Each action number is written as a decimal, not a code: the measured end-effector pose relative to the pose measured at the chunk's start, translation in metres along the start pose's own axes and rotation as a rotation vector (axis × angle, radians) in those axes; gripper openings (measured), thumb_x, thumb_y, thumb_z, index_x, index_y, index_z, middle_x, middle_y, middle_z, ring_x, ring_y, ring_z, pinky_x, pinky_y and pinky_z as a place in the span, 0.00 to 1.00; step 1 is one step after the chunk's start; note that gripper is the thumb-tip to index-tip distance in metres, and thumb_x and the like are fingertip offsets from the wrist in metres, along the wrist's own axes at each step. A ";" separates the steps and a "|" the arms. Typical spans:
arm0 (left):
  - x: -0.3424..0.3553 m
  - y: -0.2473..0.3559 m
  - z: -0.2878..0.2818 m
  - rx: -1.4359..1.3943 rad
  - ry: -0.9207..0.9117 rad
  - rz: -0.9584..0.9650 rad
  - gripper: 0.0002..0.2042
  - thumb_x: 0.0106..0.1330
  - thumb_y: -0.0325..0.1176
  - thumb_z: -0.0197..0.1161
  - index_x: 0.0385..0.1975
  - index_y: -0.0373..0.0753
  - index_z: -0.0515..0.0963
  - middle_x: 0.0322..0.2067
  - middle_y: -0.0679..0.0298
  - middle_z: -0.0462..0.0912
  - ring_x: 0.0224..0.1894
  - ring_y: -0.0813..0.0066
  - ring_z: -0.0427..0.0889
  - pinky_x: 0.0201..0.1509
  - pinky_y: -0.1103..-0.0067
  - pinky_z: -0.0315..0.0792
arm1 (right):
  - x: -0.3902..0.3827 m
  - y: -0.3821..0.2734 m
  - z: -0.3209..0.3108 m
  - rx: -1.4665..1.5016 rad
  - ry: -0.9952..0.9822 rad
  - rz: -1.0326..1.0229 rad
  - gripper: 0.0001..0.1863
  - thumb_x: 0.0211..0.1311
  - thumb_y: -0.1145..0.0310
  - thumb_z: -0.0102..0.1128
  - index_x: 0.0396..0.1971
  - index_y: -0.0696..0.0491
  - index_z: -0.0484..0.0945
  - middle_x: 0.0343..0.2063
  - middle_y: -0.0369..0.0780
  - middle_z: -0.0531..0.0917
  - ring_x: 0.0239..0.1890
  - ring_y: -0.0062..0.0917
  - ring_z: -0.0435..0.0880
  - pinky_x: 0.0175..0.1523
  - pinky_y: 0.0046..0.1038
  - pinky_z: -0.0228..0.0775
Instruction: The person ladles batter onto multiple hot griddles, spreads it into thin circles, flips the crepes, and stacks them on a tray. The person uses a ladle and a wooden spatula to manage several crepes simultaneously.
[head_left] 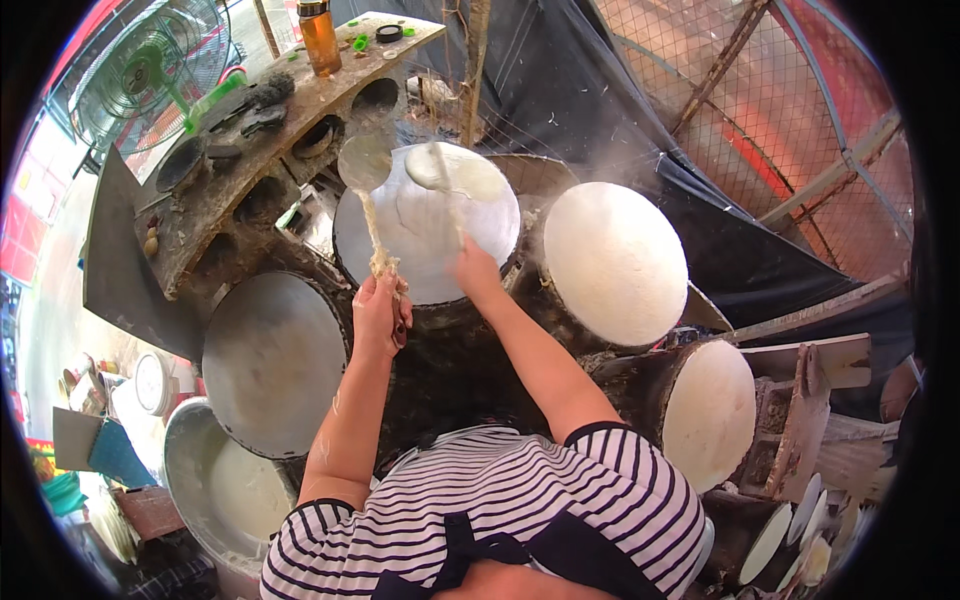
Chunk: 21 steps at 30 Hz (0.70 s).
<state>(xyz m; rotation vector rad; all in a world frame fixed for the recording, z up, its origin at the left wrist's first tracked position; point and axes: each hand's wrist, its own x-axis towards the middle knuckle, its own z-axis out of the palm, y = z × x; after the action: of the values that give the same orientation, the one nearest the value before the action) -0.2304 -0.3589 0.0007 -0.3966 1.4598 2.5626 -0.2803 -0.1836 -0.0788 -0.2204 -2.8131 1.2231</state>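
Observation:
My left hand [382,312] grips a ladle [365,160] by its batter-caked handle, its round metal bowl raised over the left rim of the middle griddle [410,250]; a dark brown piece shows in the same grip. My right hand [475,270] is closed on a second ladle [440,172], blurred by motion, over the middle griddle, with pale batter about its bowl. To the right is a griddle covered by a white round sheet [610,260]; below it is another pale-covered griddle [710,410]. A bare grey griddle [270,365] sits at the left.
A large pot of batter [245,480] stands at lower left. A soot-stained ledge [290,90] carries an amber bottle [320,40] beside a green fan [135,75]. Dark sheeting [560,90] and wire mesh [750,90] line the back. Round pans [765,540] crowd the lower right.

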 end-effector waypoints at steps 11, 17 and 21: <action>-0.008 0.002 -0.018 -0.041 0.022 -0.015 0.08 0.66 0.35 0.53 0.31 0.37 0.69 0.23 0.66 0.71 0.11 0.80 0.66 0.10 0.82 0.63 | 0.034 0.024 -0.012 -0.030 0.100 -0.018 0.20 0.56 0.71 0.44 0.51 0.54 0.68 0.33 0.55 0.78 0.37 0.52 0.76 0.43 0.45 0.68; -0.008 -0.003 -0.008 -0.060 0.057 -0.006 0.08 0.67 0.35 0.52 0.33 0.37 0.70 0.23 0.66 0.72 0.12 0.81 0.66 0.10 0.83 0.62 | 0.062 0.048 -0.004 -0.129 -0.012 -0.036 0.21 0.57 0.68 0.43 0.52 0.52 0.67 0.31 0.56 0.78 0.37 0.51 0.76 0.43 0.47 0.67; -0.003 -0.009 -0.016 -0.038 0.078 0.016 0.08 0.67 0.35 0.52 0.34 0.37 0.70 0.23 0.66 0.72 0.11 0.81 0.65 0.10 0.83 0.62 | 0.028 0.014 0.012 -0.036 -0.147 -0.072 0.22 0.57 0.67 0.43 0.53 0.52 0.67 0.30 0.56 0.78 0.37 0.51 0.77 0.43 0.48 0.67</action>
<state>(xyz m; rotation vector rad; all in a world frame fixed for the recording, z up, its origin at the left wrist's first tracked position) -0.2228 -0.3679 -0.0137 -0.4983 1.4466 2.6186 -0.3082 -0.1781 -0.0969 -0.0312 -2.9394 1.2222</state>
